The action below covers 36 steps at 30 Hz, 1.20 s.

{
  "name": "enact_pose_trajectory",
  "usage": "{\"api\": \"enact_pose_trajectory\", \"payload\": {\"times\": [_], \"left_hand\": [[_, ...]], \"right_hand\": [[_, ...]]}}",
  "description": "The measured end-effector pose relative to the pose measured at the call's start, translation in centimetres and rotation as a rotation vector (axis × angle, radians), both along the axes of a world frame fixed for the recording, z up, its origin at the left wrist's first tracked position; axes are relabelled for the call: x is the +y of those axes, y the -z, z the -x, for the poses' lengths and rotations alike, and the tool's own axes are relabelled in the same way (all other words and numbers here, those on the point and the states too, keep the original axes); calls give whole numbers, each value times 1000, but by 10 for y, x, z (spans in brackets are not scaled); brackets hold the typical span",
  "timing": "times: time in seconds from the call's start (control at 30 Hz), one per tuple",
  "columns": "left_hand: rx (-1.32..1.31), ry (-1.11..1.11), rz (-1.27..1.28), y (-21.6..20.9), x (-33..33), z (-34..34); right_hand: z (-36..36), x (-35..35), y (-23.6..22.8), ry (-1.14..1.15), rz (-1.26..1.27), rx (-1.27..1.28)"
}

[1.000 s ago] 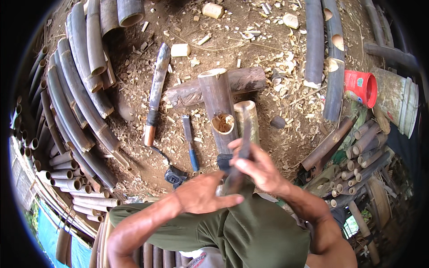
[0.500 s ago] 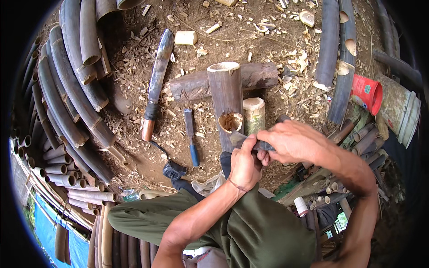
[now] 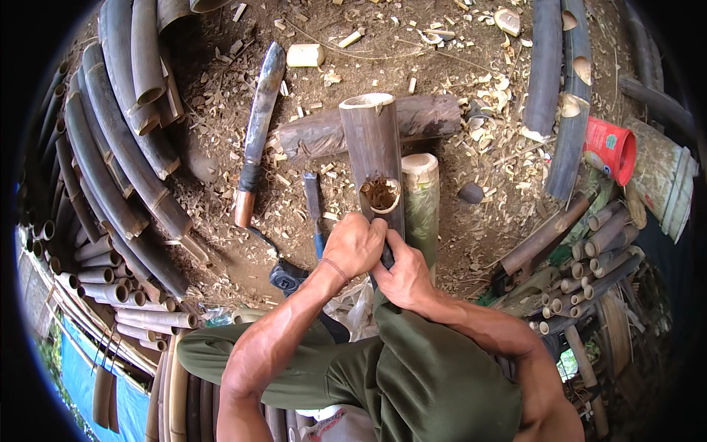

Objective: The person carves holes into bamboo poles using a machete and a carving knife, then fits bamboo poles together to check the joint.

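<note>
A dark bamboo tube (image 3: 372,151) points away from my lap, its far end resting over a short log. A notch (image 3: 381,194) cut in its upper side shows a brown, rough hollow. At the near rim of this notch my left hand (image 3: 355,244) is closed in a fist, and what lies inside it is hidden. My right hand (image 3: 405,276) sits just below and to the right, fingers wrapped round a dark, smooth, handle-like piece (image 3: 387,256) that shows between the hands. Beside the tube stands a greenish bamboo piece (image 3: 422,199).
A large knife (image 3: 261,121) and a blue-handled chisel (image 3: 314,202) lie to the left, near a black tape measure (image 3: 286,277). The log (image 3: 317,140) lies crosswise. Bamboo poles (image 3: 121,155) crowd the left; notched poles (image 3: 573,110), a red container (image 3: 610,151) and a whitish bucket (image 3: 663,184) are right.
Both hands have moved down and closer to the tube; the left has shifted left and the right has dropped below it. The dark piece they held crosswise has turned toward my lap.
</note>
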<state>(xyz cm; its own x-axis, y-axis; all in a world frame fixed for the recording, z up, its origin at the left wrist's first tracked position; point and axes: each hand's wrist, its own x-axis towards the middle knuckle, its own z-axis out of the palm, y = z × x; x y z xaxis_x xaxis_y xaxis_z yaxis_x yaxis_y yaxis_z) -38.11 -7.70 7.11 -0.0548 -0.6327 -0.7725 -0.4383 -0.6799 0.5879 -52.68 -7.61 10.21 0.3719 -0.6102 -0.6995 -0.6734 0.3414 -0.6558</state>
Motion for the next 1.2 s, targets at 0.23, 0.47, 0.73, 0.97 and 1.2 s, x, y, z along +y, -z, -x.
{"api": "enact_pose_trajectory", "payload": {"times": [0.23, 0.47, 0.73, 0.97, 1.2], "left_hand": [[302, -460, -167, -23, -17, 41], [818, -1158, -217, -39, -37, 50], [1522, -1631, -131, -33, -21, 41], [1575, -1431, -196, -20, -5, 38], [468, -21, 130, -65, 53, 40]], "right_hand": [[37, -52, -32, -318, 212, 132], [4, -153, -62, -993, 303, 228], [-66, -175, -76, -1439, 342, 203], [-88, -183, -44, -1613, 506, 163], [29, -102, -44, -423, -75, 108]]}}
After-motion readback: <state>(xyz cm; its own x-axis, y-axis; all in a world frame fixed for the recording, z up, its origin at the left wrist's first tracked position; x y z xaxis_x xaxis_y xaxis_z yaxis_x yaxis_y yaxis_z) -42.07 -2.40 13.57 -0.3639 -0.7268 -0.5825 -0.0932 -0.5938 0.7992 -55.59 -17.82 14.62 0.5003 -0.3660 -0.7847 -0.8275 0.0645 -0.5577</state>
